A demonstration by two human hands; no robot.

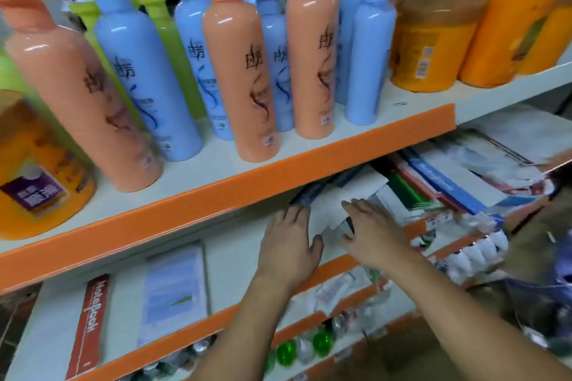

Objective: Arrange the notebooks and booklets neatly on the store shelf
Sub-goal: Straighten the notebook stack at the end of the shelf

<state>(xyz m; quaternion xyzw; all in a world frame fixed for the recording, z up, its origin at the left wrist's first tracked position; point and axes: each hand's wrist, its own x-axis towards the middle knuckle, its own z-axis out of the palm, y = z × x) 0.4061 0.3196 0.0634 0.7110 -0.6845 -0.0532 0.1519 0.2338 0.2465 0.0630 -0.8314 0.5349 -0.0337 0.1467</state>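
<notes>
On the middle shelf [235, 244] lies a white booklet [346, 192] with a dark blue spine, partly under the shelf above. My left hand [289, 244] lies flat at its left edge, fingers straight. My right hand [371, 232] rests on its right part, fingers spread over the paper. To the right, a leaning pile of notebooks [448, 176] with blue, red and green covers fills the shelf. At the left lie a pale blue notebook [175, 291] and a red notebook [89, 325] marked "NoteBook".
The upper shelf carries orange, blue and green bottles [244, 71] and orange jugs [433, 49] behind an orange edge strip [278, 170]. Below, shelves hold small packets, white items [476, 250] and green balls [322, 342].
</notes>
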